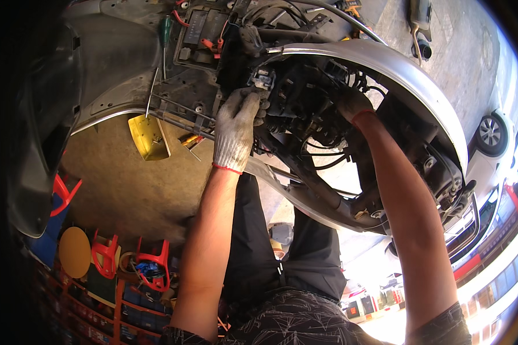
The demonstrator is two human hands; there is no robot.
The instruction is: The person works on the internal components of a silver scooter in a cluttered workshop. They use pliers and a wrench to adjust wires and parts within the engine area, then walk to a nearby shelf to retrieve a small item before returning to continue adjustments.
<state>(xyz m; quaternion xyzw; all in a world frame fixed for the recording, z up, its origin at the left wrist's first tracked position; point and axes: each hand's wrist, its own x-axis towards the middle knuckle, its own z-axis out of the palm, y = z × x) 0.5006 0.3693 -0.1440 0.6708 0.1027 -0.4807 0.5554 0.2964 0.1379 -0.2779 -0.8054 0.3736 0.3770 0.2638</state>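
Note:
My left hand (237, 116), in a dirty knitted work glove with a red cuff edge, is at a metal fitting (262, 79) on the dark inner structure of a partly stripped vehicle body. Its fingers curl down out of sight, so any hold is hidden. My right hand (356, 105), also gloved, reaches in among black hoses and mechanical parts under a curved silver body panel (397, 64). Shadow covers its fingertips. Between the hands lies a dark cluster of mechanical parts (311, 112). Black hoses (328, 157) loop below it.
A battery (205, 32) with red terminal covers sits at the top. Near it are a green-handled screwdriver (165, 34) and a metal rod (152, 92). Below lies a yellow tray (149, 138) with small parts. A cordless drill (349, 6), red stools (105, 254) and parked cars (492, 133) surround me.

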